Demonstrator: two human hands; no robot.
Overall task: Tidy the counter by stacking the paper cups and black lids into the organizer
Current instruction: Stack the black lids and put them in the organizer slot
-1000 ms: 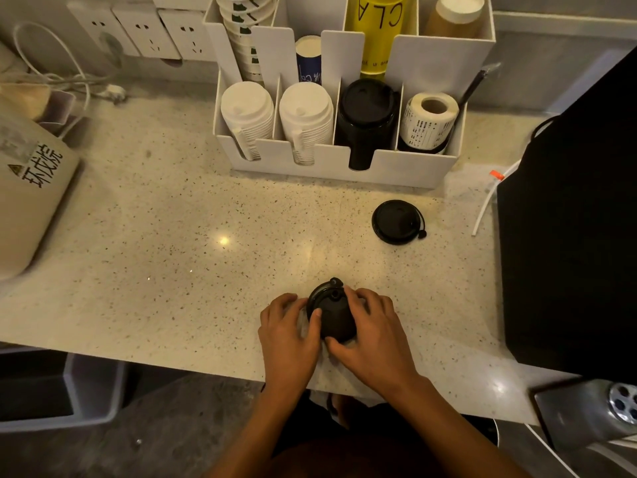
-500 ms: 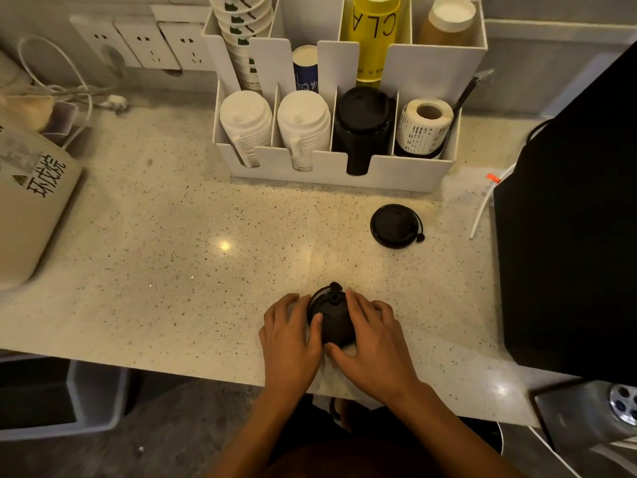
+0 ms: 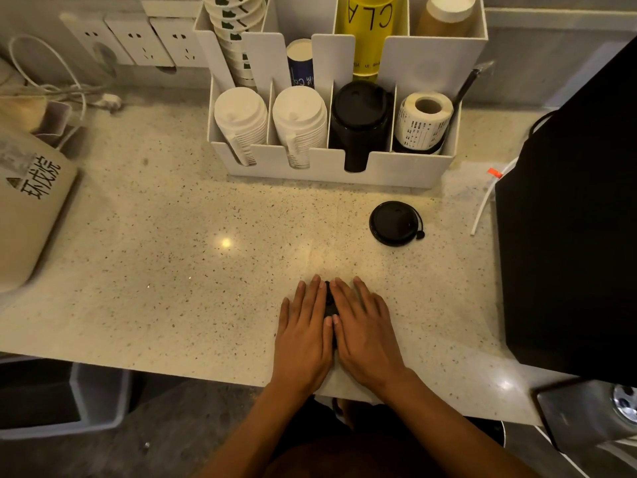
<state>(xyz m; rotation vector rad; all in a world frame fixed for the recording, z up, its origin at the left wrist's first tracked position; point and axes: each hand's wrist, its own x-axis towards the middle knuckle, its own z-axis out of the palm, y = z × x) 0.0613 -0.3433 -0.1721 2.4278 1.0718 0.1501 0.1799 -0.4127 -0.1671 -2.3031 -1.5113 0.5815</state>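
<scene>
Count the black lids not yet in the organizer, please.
2: one black lid lies loose on the counter by the organizer; a second lid is mostly hidden under both flat hands. More beneath them cannot be ruled out.

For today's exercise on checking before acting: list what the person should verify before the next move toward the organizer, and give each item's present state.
1. Both hands on the lid stack: ok. The left hand and right hand lie flat over the black lids.
2. Stack gripped for lifting: not ok; fingers are straight, not curled round it.
3. Stack squared up: cannot tell; the hands hide it.
4. Black-lid slot in the organizer has room: cannot tell.
5. Loose lid put away: not ok; it lies on the counter.
</scene>
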